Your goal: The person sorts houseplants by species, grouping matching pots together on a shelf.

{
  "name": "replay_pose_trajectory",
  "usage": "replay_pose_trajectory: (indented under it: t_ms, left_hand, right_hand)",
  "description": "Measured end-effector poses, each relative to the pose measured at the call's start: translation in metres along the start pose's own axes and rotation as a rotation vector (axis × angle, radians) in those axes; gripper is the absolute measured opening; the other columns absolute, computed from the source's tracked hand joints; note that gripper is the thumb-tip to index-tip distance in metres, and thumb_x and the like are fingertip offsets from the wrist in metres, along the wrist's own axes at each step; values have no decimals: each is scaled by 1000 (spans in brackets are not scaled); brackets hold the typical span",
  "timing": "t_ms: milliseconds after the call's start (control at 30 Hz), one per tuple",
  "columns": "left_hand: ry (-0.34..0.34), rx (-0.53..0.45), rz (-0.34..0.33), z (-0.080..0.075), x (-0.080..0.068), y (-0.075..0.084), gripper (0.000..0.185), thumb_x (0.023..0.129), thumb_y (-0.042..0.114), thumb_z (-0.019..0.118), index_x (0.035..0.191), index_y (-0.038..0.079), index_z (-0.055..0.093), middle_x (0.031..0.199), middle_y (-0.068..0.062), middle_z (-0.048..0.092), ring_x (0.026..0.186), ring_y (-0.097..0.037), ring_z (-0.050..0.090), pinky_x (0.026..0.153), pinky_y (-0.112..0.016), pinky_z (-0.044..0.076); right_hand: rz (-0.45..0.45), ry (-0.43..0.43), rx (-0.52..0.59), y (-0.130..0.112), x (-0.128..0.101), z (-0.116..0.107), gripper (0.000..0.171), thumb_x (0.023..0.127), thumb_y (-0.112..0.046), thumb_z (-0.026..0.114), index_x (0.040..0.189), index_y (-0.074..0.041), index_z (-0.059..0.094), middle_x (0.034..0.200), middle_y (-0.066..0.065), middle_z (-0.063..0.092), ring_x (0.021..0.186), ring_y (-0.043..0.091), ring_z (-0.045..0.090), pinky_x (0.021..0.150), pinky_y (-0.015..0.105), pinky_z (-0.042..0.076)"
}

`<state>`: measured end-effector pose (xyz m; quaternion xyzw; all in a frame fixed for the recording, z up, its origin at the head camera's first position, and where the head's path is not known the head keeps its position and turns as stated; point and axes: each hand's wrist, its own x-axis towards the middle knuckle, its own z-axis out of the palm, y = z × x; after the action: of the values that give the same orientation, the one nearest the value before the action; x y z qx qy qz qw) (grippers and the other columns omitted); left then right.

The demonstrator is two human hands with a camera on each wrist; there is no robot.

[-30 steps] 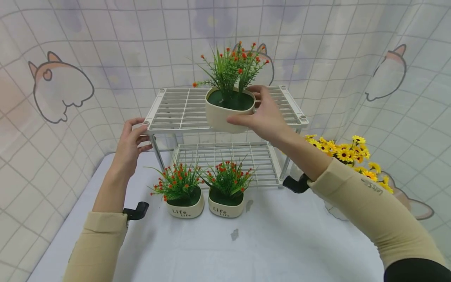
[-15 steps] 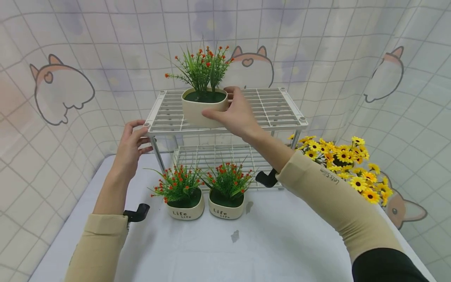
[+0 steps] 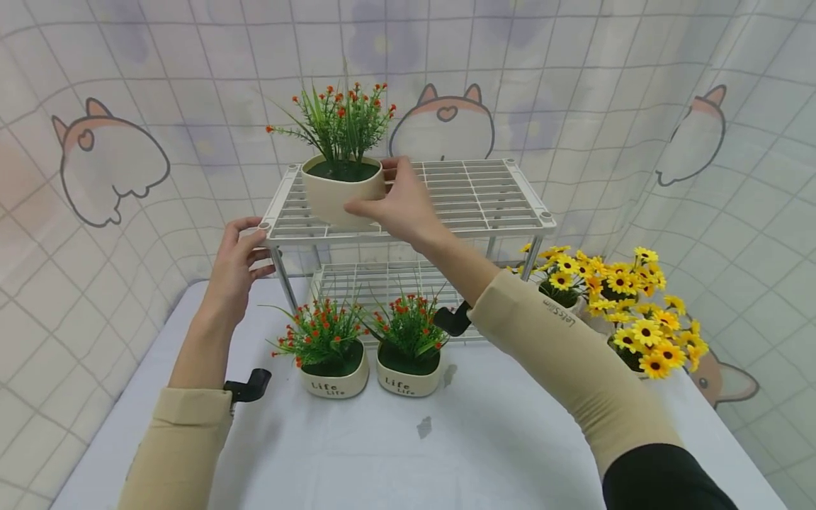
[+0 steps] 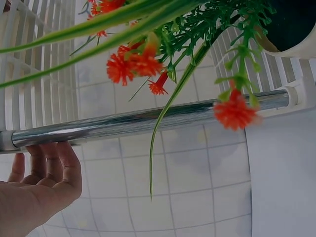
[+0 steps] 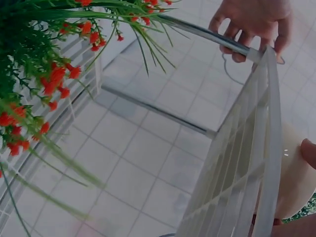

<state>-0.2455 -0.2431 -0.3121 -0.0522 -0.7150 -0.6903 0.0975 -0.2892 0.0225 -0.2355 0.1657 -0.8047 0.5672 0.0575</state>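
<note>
Right hand (image 3: 398, 209) gripping cream ceramic pot of orange-flowered greenery (image 3: 342, 190), setting it squarely on white wire shelf (image 3: 484, 195); left hand (image 3: 234, 262) clasping shelf's corner, steadying.

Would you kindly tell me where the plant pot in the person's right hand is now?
In the head view, the plant pot sits on the rack's top shelf, left side, gripped by the right hand.

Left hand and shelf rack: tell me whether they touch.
Touching. The head view shows the left hand gripping the shelf rack at its front-left corner.
</note>
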Motion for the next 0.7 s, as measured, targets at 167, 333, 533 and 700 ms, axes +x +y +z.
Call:
replay_pose_trajectory:
  t_ms: [167, 333, 533, 700]
  left_hand:
    - [-1, 0, 1, 1, 0, 0, 33, 110, 35, 45, 140, 22, 39, 119, -1, 55, 108, -16, 55, 91, -36, 41]
    - [-3, -13, 4, 2, 1, 0, 31, 110, 35, 45, 138, 23, 40, 118, -1, 55, 109, -17, 55, 90, -36, 41]
    - [0, -8, 4, 2, 1, -1, 32, 109, 35, 46, 138, 22, 40, 116, 0, 56, 107, -17, 56, 90, -35, 42]
    - [6, 7, 7, 0, 0, -1, 33, 109, 35, 46, 139, 22, 39, 116, 1, 56, 107, -17, 56, 90, -35, 42]
  right_hand:
    - [-32, 29, -66, 0, 8, 12, 85, 82, -27, 89, 147, -4, 38, 136, 12, 52, 117, 22, 55, 94, 31, 49]
    - [-77, 43, -118, 1, 13, 18, 85, 83, -31, 88, 146, -3, 39, 134, 12, 54, 116, 21, 56, 93, 30, 48]
    - [-133, 39, -140, 2, 7, 17, 80, 84, -26, 88, 144, -1, 41, 131, 13, 54, 117, 24, 55, 93, 31, 48]
    - [-208, 33, -136, 3, -12, 12, 73, 85, -21, 87, 141, -2, 45, 133, 11, 53, 122, 24, 53, 96, 28, 48]
